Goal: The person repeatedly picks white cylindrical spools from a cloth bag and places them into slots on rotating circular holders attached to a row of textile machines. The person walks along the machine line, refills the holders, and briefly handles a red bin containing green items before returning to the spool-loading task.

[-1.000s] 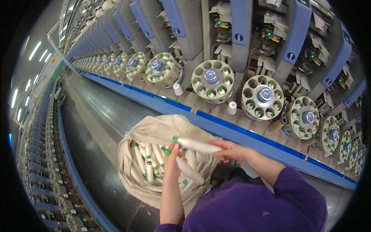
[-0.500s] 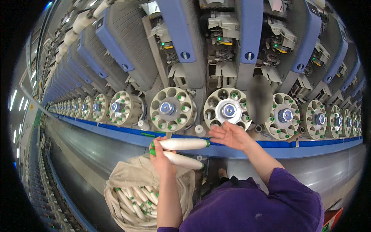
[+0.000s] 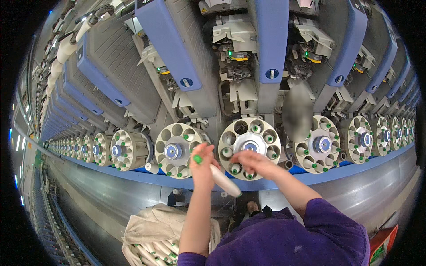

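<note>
Left grip (image 3: 203, 170) nearer a magazine (image 3: 173, 151), single bobbin (image 3: 226, 181) aslant through it

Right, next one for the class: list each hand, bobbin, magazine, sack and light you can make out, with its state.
Left hand: closed on a bobbin
Held yarn bobbin: wound, slanting
Right hand: loosely open, over the central magazine
Central round magazine: partly filled
Magazine to its left: partly filled
Cloth sack: open, holding bobbins
Indicator light: lit green
</note>
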